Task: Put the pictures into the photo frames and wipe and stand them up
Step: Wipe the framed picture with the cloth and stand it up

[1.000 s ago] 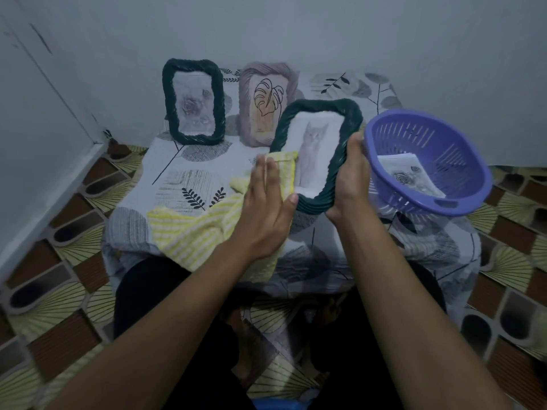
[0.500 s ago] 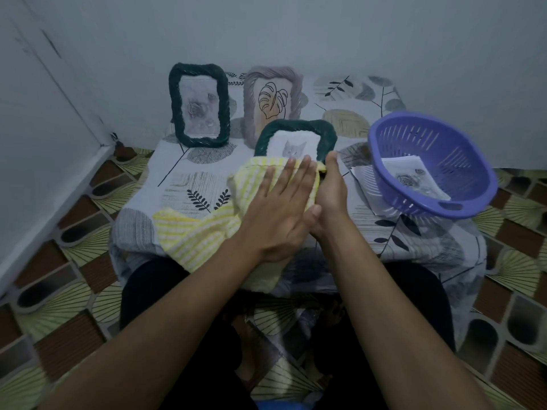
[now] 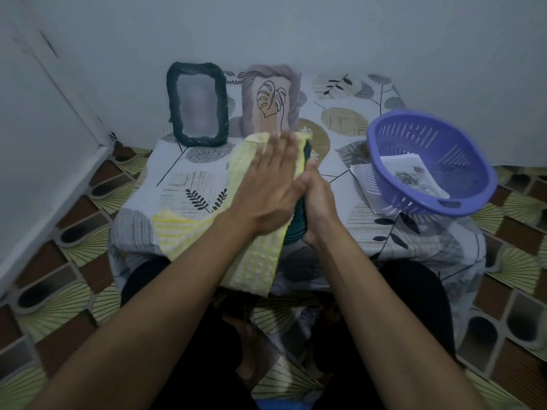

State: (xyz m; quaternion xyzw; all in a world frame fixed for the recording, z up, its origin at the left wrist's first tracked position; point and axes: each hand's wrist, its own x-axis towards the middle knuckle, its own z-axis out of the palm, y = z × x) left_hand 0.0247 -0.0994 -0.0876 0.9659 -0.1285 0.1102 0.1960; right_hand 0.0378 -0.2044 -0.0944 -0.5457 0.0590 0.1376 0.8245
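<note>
Green frame (image 3: 296,226) is held just over the surface (image 3: 183,184), mostly under a yellow cloth (image 3: 254,261). Grey walls (image 3: 296,31) meet in a corner, and the floor (image 3: 88,247) has tiles. The right grip (image 3: 318,202) curls round the frame's edge. The left grip (image 3: 272,179) lies flat on the cloth, fingers straight.

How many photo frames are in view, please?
3: a dark green frame standing back left, a grey frame standing beside it, and a second green frame gripped by the right hand, mostly hidden under the yellow cloth the left hand presses.
</note>
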